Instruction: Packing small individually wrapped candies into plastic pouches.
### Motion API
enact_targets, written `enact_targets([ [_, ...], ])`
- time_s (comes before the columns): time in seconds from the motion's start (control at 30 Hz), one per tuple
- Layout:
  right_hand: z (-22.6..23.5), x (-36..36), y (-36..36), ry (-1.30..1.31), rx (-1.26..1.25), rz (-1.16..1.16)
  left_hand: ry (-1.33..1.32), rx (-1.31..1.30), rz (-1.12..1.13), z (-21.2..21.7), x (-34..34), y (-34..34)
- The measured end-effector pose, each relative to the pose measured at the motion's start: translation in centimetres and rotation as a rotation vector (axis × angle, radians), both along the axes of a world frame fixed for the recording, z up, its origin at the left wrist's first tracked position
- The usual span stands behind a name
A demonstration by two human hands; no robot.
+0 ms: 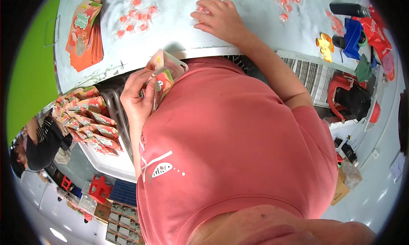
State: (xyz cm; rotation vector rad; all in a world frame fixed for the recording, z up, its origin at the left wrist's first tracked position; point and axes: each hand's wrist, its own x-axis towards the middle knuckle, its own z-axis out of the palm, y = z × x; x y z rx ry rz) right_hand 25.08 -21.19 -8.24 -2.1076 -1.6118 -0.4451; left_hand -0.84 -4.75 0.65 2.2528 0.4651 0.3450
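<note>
My left hand (138, 89) is closed around a printed orange-and-green pouch (162, 84) at the table's front edge, close against my shirt. The pouch's top spreads apart, and a pale, translucent rim shows there; its inside is hidden. Over the tabletop, my right hand (221, 21) curls its fingers around a few red candies in clear wrappers (203, 10); the palm hides part of them. To the left of that hand lies a loose group of wrapped red candies (138, 15), and another group (284, 0) is spread to its right at the far edge.
A stack of flat pouches (85, 36) lies at the table's left. Filled pouches (91, 119) stand in rows in a white crate (108, 162) beside me. At right are a yellow item (325, 47), a blue holder (352, 38) and a black bottle (348, 9). Another person (42, 138) sits at far left.
</note>
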Motion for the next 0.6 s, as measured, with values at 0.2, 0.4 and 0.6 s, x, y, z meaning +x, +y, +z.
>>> enact_targets([
  [0.2, -2.7, 3.2, 0.6, -0.023, -0.087, 0.039, -0.004, -0.093, 0.067, 2.5, 1.3, 0.7],
  [0.4, -6.1, 6.5, 1.8, 0.842, 0.462, 0.004, -0.097, -0.193, 0.059, 3.4, 4.1, 1.2],
  [0.6, 15.9, 0.2, 4.0, 2.283, 0.738, -0.171, -0.216, -0.266, 0.047, 3.2, 7.6, 1.3],
])
